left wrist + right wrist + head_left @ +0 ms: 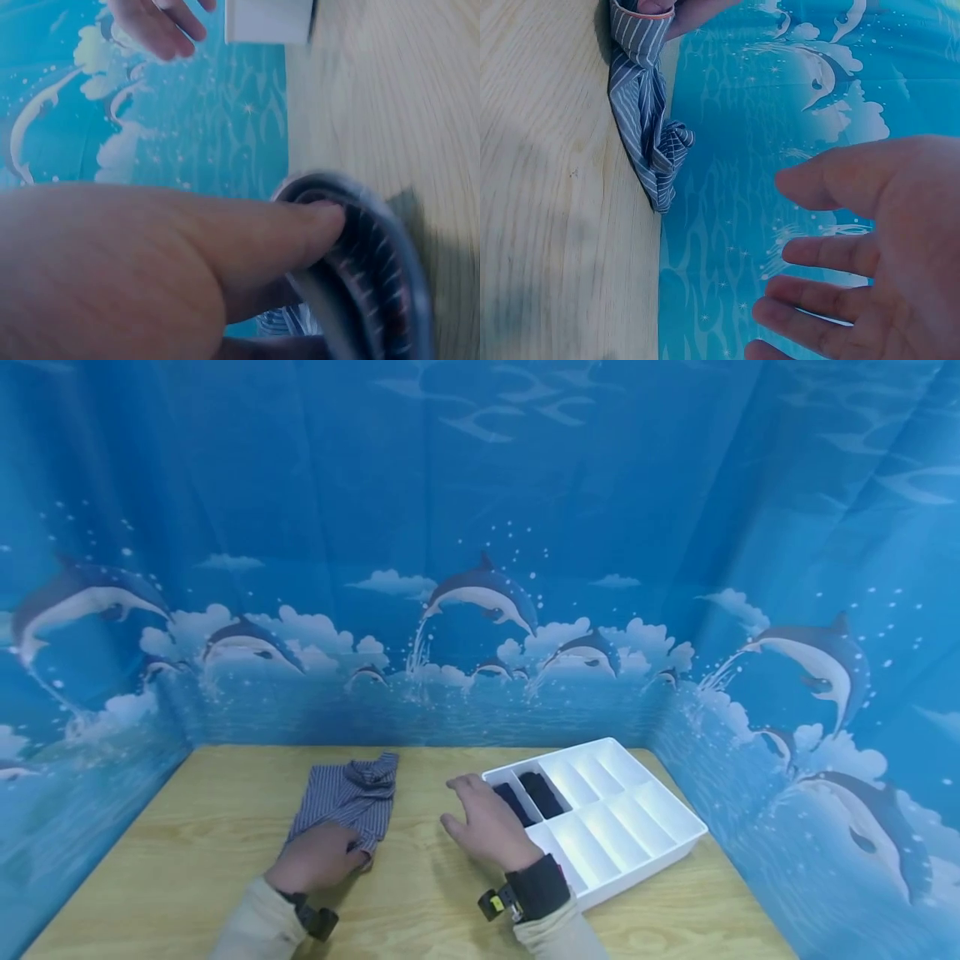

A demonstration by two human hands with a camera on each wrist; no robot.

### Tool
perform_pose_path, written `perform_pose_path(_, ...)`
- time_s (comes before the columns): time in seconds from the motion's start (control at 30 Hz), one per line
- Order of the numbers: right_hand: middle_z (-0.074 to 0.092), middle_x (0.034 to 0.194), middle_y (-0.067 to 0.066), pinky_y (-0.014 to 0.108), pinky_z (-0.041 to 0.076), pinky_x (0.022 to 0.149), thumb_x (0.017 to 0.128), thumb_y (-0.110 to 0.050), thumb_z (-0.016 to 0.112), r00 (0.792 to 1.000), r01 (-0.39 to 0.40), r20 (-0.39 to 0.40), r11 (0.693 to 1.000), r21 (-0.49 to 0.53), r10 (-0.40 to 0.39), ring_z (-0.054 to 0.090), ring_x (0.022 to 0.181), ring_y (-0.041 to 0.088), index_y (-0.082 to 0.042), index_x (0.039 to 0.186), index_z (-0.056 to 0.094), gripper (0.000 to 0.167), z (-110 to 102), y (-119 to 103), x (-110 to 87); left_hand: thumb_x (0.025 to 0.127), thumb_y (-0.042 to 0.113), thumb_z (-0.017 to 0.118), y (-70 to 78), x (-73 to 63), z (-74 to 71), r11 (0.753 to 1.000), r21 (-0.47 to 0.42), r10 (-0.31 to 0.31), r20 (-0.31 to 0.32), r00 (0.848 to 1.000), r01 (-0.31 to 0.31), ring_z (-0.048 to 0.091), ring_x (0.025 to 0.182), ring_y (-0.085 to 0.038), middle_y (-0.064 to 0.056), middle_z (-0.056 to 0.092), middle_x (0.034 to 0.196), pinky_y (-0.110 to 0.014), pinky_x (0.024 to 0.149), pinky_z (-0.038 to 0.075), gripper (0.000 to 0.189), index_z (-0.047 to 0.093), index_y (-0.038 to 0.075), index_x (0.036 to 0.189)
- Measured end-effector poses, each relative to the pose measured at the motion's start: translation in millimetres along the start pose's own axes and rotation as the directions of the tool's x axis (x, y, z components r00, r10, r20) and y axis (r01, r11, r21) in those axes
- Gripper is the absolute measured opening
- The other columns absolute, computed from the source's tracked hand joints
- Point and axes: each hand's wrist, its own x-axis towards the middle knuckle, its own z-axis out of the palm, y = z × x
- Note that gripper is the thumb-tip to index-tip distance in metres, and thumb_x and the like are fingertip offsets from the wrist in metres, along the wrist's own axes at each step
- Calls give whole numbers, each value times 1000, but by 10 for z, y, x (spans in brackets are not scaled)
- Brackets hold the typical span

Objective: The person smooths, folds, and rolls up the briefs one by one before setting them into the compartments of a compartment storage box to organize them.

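A blue-grey garment with white stripes (pixel 348 797) lies bunched on the left part of the table. My left hand (pixel 318 856) grips its near end; the left wrist view shows the thumb (pixel 300 232) hooked inside an open band, with the other fingers mostly hidden. An orange edge runs along that band in the right wrist view, where the garment (pixel 641 97) looks twisted at its far end. Held above the table, my right hand (pixel 491 827) has its fingers spread and nothing in them. It is beside the left edge of a white divided box (pixel 645 868).
Two dark folded cloths, one black (pixel 542 793) and one navy (pixel 513 802), sit in neighbouring compartments at the box's left end. The wooden table (pixel 202 827) meets a blue dolphin-print curtain (pixel 420 710) at the back and both sides.
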Motion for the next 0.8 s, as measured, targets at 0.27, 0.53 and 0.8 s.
perform_pose_path(0.27,62,137,8,42,51,103,98,-30,66,998,42,48,999,-21,-41,61,124,26,-9,136,62,44,50,-30,3,89,29,80,198,13,43,994,-90,77,146,986,-64,67,112,-33,-9,73,120,-58,99,51,42,72,8,125)
perform_pose_path(0.53,71,118,0,31,55,90,97,-29,68,976,136,179,990,-45,-126,67,105,15,-13,125,70,33,70,-65,-13,88,34,80,407,-33,110,970,-44,241,219,945,-237,60,124,-35,-10,67,133,-56,105,47,57,65,13,138)
perform_pose_path(0.8,69,106,-12,23,52,88,89,-29,77,899,173,410,985,-7,-155,62,95,2,-21,116,75,28,153,-90,-72,91,25,79,409,-18,89,940,-180,325,206,923,-291,62,122,-24,0,67,133,-48,100,52,49,64,17,138)
